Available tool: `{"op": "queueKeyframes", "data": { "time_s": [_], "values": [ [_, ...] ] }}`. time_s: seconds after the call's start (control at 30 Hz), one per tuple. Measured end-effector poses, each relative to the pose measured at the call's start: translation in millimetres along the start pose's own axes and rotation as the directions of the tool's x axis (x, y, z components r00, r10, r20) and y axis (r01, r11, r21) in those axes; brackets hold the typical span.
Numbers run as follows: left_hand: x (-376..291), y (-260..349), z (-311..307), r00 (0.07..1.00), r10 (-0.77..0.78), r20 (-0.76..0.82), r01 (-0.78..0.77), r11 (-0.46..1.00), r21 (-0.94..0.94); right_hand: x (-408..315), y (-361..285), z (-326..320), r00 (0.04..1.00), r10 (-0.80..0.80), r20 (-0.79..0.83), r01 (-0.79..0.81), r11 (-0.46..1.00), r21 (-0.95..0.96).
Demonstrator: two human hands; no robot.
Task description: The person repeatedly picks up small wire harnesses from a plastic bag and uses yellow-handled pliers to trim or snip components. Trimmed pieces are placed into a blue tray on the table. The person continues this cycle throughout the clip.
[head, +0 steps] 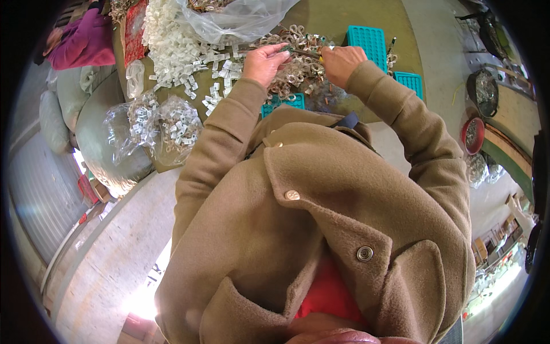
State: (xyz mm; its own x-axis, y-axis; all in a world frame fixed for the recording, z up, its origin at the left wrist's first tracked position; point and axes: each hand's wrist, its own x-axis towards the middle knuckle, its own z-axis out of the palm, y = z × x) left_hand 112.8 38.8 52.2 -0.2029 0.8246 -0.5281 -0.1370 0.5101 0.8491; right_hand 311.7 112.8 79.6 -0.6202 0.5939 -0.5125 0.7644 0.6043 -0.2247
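Note:
Over a heap of coiled light cords (292, 79) on the olive table, my left hand (263, 63) pinches a small dark green piece between thumb and fingertips. My right hand (343, 64) is closed around a hand tool (307, 53) with a yellow part at its grip; the tool's dark, narrow end points at the piece in my left fingers. Its exact kind cannot be told. Teal gridded trays lie around the heap: one (368, 45) just beyond my right hand, another (410, 84) to its right, a third (292, 101) partly hidden near the table's front edge.
White plastic pieces (172, 47) form a large pile at the left, beside a clear plastic bag (236, 21). Two filled clear bags (178, 129) sit at the table's left corner. A person in a purple top (88, 41) is at the far left, near stuffed sacks (101, 116).

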Motion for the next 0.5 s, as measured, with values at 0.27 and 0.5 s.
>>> {"op": "queueKeyframes", "data": {
  "time_s": [0.27, 0.5],
  "values": [
    [6.0, -6.8, -1.0, 1.000, 0.018, -0.022, -0.016, 0.999, 0.052, -4.2, 8.7, 6.4, 0.963, 0.038, -0.266, -0.053, 0.997, -0.049],
    [2.2, 0.0, -2.8, 0.994, 0.024, 0.107, -0.024, 1.000, 0.001, -6.3, 3.3, 8.9, 0.938, -0.044, -0.343, 0.049, 0.999, 0.005]
  ]
}}
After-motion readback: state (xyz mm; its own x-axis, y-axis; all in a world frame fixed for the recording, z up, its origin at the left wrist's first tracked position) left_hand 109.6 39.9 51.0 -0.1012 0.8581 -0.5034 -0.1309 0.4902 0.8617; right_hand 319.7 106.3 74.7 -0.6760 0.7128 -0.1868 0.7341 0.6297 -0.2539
